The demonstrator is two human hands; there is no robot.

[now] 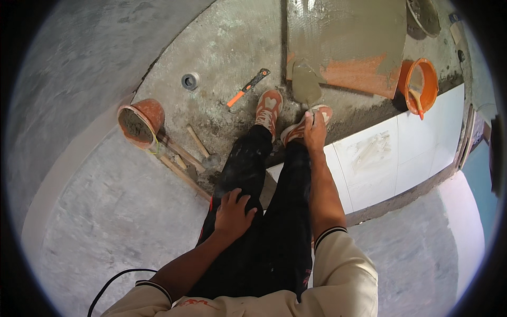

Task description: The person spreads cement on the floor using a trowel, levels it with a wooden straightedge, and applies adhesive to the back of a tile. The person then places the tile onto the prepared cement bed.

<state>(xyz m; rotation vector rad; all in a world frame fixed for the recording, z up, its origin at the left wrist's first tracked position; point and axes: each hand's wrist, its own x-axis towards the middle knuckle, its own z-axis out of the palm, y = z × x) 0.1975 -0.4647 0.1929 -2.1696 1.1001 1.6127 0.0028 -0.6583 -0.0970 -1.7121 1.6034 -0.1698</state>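
Observation:
My right hand (315,131) is closed round the handle of a trowel (306,84), whose blade is coated with wet grey mortar. The blade lies over the near left corner of a large orange tile (359,74), just beyond my right shoe. Wet mortar covers most of the tile's face, while orange shows along its near edge. My left hand (232,215) rests on my left thigh with its fingers spread, holding nothing.
An orange bucket (434,84) with a brush (417,101) stands right of the tile. White tiles (369,153) lie nearer. A mortar-filled bucket (153,113), wooden-handled tools (182,171), a grey ring-shaped piece (190,81) and an orange-black utility knife (248,87) are at left.

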